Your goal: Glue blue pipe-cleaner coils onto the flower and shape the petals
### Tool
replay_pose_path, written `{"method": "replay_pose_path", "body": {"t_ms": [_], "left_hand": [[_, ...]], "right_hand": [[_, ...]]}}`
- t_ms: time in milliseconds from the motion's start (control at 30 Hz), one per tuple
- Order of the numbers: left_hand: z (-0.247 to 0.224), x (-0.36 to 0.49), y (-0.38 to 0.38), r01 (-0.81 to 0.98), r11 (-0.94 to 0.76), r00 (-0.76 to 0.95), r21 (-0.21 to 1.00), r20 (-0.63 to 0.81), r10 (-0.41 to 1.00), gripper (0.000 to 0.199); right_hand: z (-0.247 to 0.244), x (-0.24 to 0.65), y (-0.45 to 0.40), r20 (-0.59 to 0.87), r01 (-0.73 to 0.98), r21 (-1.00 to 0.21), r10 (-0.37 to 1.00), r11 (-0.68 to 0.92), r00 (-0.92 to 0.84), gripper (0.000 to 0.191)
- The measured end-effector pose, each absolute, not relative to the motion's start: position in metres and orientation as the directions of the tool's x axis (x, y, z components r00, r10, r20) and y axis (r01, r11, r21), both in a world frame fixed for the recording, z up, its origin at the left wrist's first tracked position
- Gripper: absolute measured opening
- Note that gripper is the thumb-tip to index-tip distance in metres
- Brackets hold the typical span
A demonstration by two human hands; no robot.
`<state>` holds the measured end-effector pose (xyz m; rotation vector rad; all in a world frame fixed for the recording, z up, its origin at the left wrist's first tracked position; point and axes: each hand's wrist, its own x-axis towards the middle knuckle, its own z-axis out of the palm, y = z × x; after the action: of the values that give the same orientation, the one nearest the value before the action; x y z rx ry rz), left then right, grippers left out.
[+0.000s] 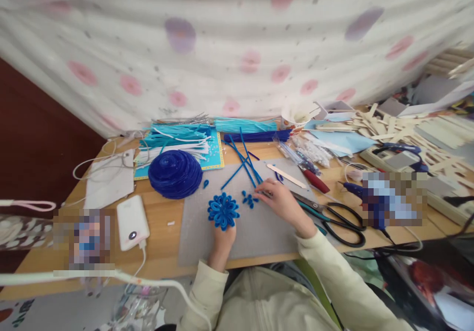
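Note:
My left hand [223, 239] is closed beneath a round flower of looped blue pipe cleaners [223, 211], holding it upright over the grey mat [274, 232]. The bloom hides most of that hand's fingers. My right hand [276, 197] reaches in from the right, palm down, fingers slightly apart at a small cluster of blue pipe cleaner loops [250, 199] on the mat. Whether its fingertips touch the loops is not clear. One more blue loop [206, 184] lies beside the flower. Straight blue pipe cleaners [242, 160] lie crossed farther back.
A dark blue wound dome [175, 174] stands at left, near a white power bank [132, 222] with a cable. Scissors [333, 217], a wooden stick [286, 176] and a glue gun [361, 197] lie at right. Pipe cleaner bundles [246, 125] line the back.

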<state>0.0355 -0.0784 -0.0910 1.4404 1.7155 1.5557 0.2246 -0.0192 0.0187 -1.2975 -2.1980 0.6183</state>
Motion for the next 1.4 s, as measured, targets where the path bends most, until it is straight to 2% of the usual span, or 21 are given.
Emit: {"method": "replay_pose_path", "body": {"t_ms": [133, 200, 367, 433, 500, 567, 633, 700, 800, 1033, 1400], "left_hand": [[-0.092, 0.038, -0.076, 0.515, -0.160, -0.339, 0.842, 0.371, 0.864, 0.017], [-0.091, 0.038, -0.075, 0.529, -0.173, -0.332, 0.831, 0.390, 0.859, 0.020], [-0.082, 0.042, -0.077, 0.462, -0.244, -0.307, 0.853, 0.412, 0.858, 0.021], [-0.079, 0.042, -0.078, 0.466, -0.252, -0.288, 0.848, 0.415, 0.863, 0.023], [-0.075, 0.042, -0.078, 0.499, -0.301, -0.216, 0.812, 0.453, 0.865, 0.024], [-0.072, 0.041, -0.079, 0.517, -0.360, -0.129, 0.776, 0.487, 0.864, 0.024], [-0.069, 0.041, -0.079, 0.508, -0.386, -0.088, 0.770, 0.492, 0.866, 0.023], [-0.066, 0.041, -0.079, 0.489, -0.386, -0.079, 0.782, 0.481, 0.873, 0.022], [-0.062, 0.042, -0.079, 0.472, -0.386, -0.068, 0.793, 0.469, 0.880, 0.018], [-0.054, 0.042, -0.079, 0.489, -0.323, -0.098, 0.810, 0.419, 0.902, 0.011], [-0.059, 0.044, -0.077, 0.465, -0.328, -0.134, 0.822, 0.432, 0.892, 0.009]], "right_hand": [[0.002, 0.190, 0.008, 0.035, 0.811, -0.365, 0.877, 0.457, -0.478, 0.014], [-0.002, 0.185, 0.014, -0.007, 0.834, -0.321, 0.879, 0.449, -0.476, 0.012], [-0.001, 0.190, 0.020, -0.032, 0.821, -0.339, 0.867, 0.459, -0.498, 0.009], [0.008, 0.195, 0.019, -0.007, 0.791, -0.394, 0.859, 0.469, -0.513, 0.010], [0.024, 0.197, 0.015, 0.082, 0.691, -0.527, 0.839, 0.495, -0.539, 0.013], [0.042, 0.195, 0.008, 0.205, 0.515, -0.663, 0.793, 0.543, -0.574, 0.015], [0.058, 0.189, 0.000, 0.272, 0.379, -0.706, 0.723, 0.598, -0.635, 0.017], [0.068, 0.181, -0.006, 0.294, 0.323, -0.688, 0.656, 0.650, -0.695, 0.016], [0.070, 0.172, -0.008, 0.303, 0.330, -0.627, 0.611, 0.705, -0.731, 0.013], [0.064, 0.169, -0.004, 0.274, 0.377, -0.549, 0.587, 0.746, -0.762, 0.014], [0.070, 0.168, -0.009, 0.250, 0.434, -0.467, 0.586, 0.770, -0.771, 0.013]]}}
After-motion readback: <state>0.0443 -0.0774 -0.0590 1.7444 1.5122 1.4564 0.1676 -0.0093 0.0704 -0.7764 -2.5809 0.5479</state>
